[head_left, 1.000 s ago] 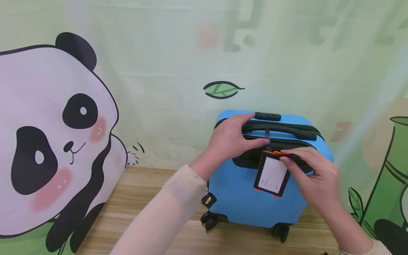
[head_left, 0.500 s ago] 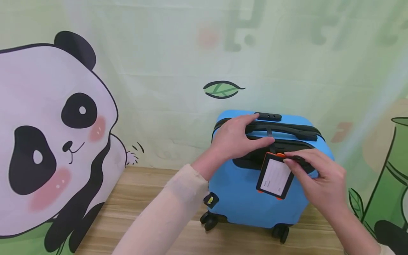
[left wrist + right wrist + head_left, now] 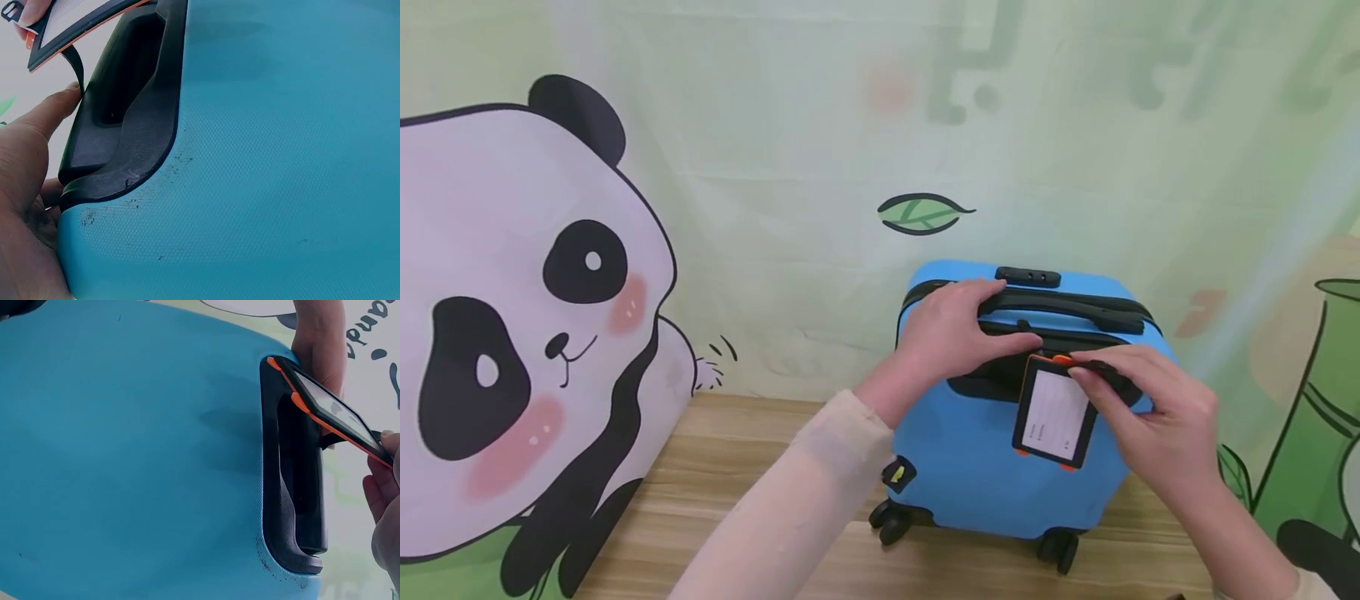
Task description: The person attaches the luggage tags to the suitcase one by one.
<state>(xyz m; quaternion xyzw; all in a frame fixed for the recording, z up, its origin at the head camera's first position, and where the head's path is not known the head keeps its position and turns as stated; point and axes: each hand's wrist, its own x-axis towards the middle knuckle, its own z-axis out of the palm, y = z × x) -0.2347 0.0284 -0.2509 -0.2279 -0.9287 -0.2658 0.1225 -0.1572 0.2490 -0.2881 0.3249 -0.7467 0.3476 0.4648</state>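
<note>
A luggage tag [image 3: 1057,412] with a black frame, orange edges and a white card hangs in front of a blue suitcase [image 3: 1000,475]. At the tag's top right corner, my right hand [image 3: 1157,417] pinches it along with a black strap end. My left hand [image 3: 943,333] spans the left end of the black carry handle [image 3: 1060,307], index finger above it and thumb stretched out below. In the left wrist view, that thumb's tip touches the tag's black strap [image 3: 75,65]. Its other fingers are mostly hidden behind the suitcase's edge.
The suitcase stands on its wheels [image 3: 891,525] on a wood-grain floor [image 3: 752,458]. Close behind hangs a pale green printed backdrop [image 3: 790,125]. A large panda figure [image 3: 550,317] fills the left side, and printed bamboo [image 3: 1315,425] is at the right.
The strap piece seen across the carry handle earlier no longer shows there; a short black end shows just below the handle. The tag and right hand have shifted slightly right.
</note>
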